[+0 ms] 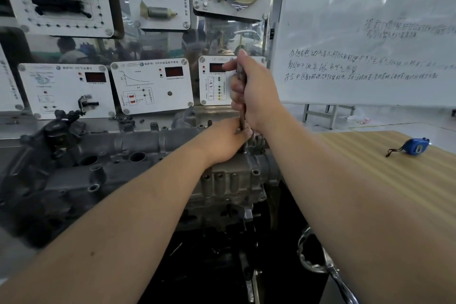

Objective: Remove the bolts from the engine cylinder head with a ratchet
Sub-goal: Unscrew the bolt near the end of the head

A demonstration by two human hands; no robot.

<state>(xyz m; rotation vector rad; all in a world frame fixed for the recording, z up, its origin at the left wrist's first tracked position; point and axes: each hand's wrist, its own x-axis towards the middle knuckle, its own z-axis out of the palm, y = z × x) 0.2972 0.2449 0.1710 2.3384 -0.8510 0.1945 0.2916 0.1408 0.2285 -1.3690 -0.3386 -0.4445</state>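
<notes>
Both hands (right hand [254,91] above left hand [222,140]) grip ratchet [242,116].

Even indoor light from overhead, pretty flat, no hard shadows. Soft glare washing over whiteboard [370,32], handwriting smeared. Glass behind sensor panels [150,86] full of murky reflections. Wide-angle bend at edges, top corners curve. Whole frame bit soft; dark pit under engine cylinder head [123,168] loses detail.
</notes>
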